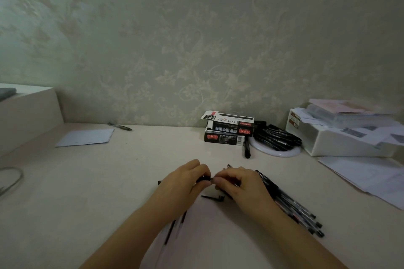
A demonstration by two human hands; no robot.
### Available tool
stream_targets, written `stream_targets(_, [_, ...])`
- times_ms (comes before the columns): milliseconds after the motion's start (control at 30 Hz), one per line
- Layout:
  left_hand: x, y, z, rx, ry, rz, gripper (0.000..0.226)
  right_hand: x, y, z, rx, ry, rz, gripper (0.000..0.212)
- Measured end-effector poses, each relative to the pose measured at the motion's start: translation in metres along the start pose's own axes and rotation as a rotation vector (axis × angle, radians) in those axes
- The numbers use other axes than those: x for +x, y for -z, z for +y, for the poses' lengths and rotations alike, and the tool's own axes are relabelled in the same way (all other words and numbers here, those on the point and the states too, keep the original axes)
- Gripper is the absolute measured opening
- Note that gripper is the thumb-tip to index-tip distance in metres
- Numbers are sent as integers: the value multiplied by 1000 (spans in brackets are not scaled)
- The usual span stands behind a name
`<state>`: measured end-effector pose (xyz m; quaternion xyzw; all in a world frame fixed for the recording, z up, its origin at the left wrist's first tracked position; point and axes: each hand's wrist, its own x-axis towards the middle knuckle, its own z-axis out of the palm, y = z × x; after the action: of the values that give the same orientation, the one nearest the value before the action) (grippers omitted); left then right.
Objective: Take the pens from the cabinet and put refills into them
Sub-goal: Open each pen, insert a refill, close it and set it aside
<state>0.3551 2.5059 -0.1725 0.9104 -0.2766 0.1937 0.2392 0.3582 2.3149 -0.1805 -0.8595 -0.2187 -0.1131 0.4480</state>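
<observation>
A black pen [204, 178] is held above the pale desk [135, 168], its long axis running left to right between the two hands; which end is the tip cannot be told, since most of the barrel is covered. The left hand [185, 179] is curled round the pen's left part, and a dark end is seen poking out past it at the far left. The right hand [235, 182] is closed in a pinch at the pen's right end, fingertips meeting those of the left hand.

A small black part [213, 197] is seen lying on the desk just below the hands, its axis also roughly left to right. A bundle of pens [297, 207] is laid to the right of the right wrist, pointing from upper left to lower right, partly hidden by the forearm. Thin refills [172, 228] are glimpsed under the left forearm, blurred.

Two black boxes [228, 130] are stacked against the wall; "1120" is read upside down on the upper one, and red label patches are seen, their characters too small to read. A heap of black pens [276, 137] is piled on a white round plate [282, 152] beside them, with one more pen [247, 148] lying in front. A white storage box [341, 140] is placed at the right.
</observation>
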Motion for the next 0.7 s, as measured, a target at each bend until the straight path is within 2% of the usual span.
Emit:
stream_targets(200, [2, 1, -2, -59, 25, -59, 24, 0, 5, 0, 46, 59, 64, 12])
stream_targets(500, [2, 2, -2, -13, 30, 20, 22, 2, 0, 2, 107, -31, 81, 23])
stream_targets(633, [1, 2, -1, -3, 30, 12, 22, 3, 1, 4, 175, -72, 27, 9])
stream_targets(700, [1, 1, -2, -4, 37, 23, 22, 4, 2, 6, 146, -68, 12, 13])
